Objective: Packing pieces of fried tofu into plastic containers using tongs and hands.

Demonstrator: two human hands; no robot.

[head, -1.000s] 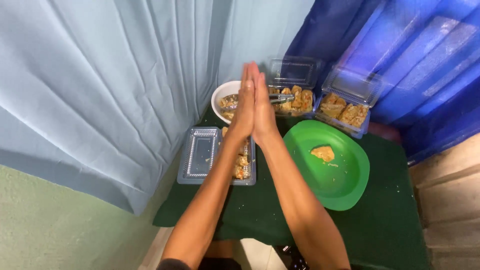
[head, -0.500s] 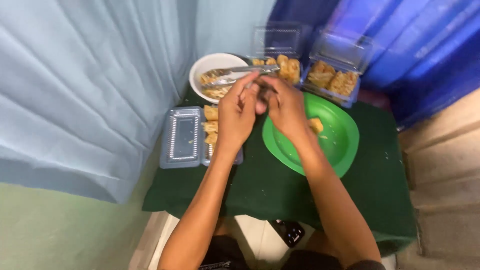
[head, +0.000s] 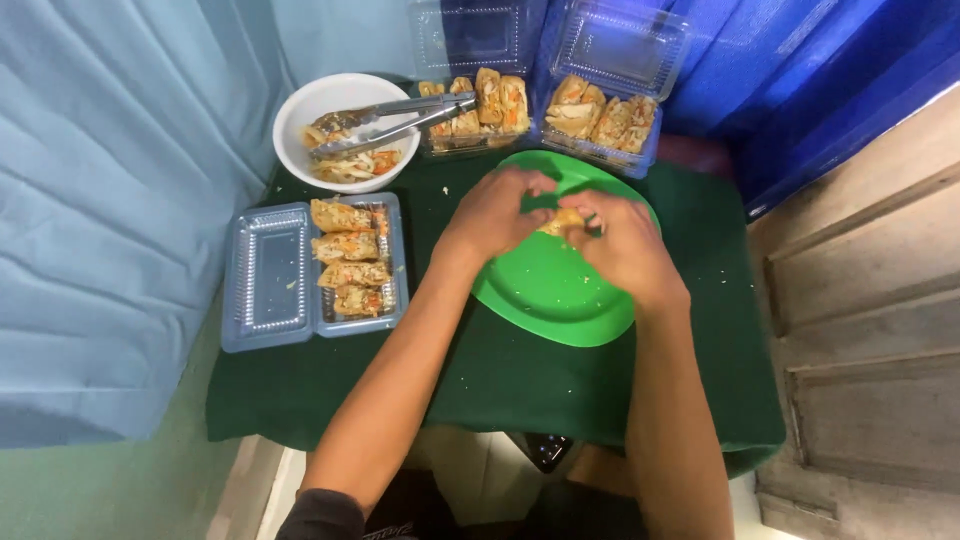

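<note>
While both hands curl over the green plate [head: 545,300], the left hand [head: 497,210] and right hand [head: 622,240] pinch a small fried roll [head: 566,220] between their fingertips.

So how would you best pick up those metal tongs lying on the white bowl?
Take the tongs by the handle end, coming from the right. That end juts past the white bowl's rim, free in the air, while the tips lie in the food.

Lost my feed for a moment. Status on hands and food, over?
Left hand and right hand both pinching the tofu piece over the green plate. Tongs resting on the white bowl. Nothing obstructing.
</note>
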